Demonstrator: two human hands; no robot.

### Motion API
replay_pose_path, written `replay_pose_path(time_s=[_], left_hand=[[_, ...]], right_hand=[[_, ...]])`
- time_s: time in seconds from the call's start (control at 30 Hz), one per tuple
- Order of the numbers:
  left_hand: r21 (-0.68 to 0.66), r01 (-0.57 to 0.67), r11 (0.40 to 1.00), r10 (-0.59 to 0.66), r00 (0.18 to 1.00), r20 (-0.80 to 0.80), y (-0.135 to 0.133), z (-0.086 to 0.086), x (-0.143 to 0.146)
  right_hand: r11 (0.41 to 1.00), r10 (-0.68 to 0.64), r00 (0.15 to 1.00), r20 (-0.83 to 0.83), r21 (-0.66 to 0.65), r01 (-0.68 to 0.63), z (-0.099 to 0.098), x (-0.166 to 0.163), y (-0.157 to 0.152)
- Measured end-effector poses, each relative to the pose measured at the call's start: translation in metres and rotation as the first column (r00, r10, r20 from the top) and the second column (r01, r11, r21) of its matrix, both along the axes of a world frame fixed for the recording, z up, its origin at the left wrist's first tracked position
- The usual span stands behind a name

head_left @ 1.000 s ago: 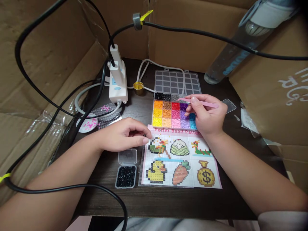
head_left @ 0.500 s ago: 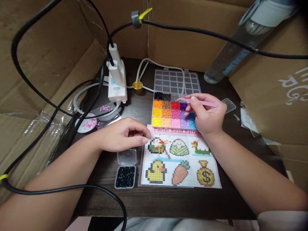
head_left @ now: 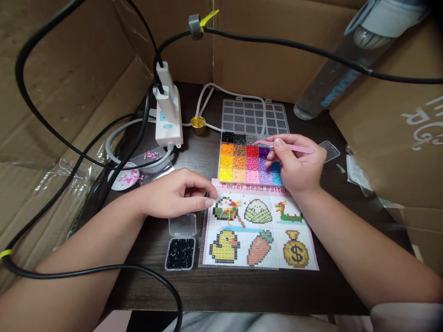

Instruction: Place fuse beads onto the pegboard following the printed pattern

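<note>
My right hand grips pink tweezers between thumb and fingers. Their tip is over the grey compartments in the upper rows of the bead box, whose sections hold many colours. My left hand hovers or rests by the upper left corner of the pattern sheet, fingers loosely curled, thumb a little apart from the index finger. A clear pegboard lies over the sheet's left part, covering the duck and carrot pictures. Below my left hand stands a small open box of black beads.
A white power strip with plugs stands at the back left. Black cables loop across the left and top. A small gold cup and a white dish of pink beads lie nearby. A clear bottle leans at right.
</note>
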State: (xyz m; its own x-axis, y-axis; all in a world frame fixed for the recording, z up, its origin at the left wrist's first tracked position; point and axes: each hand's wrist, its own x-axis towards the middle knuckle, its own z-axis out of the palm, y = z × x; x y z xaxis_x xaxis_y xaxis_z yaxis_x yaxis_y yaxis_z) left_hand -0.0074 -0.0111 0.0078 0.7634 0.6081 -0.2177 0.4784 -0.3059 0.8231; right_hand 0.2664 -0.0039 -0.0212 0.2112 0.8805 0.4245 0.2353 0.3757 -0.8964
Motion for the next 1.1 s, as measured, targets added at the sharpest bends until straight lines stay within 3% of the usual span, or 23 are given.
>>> replay_pose_path(time_s=[0.97, 1.1], left_hand=[[-0.032, -0.006, 0.999, 0.006, 1.0, 0.021, 0.0, -0.001, 0.0], [-0.054, -0.005, 0.999, 0.007, 0.999, 0.035, -0.002, -0.002, -0.002]], right_hand=[[1.0, -0.022, 0.999, 0.048, 0.022, 0.021, 0.0, -0.003, -0.002], [0.999, 0.017, 0.997, 0.077, 0.049, -0.021, 0.004, -0.008, -0.011]])
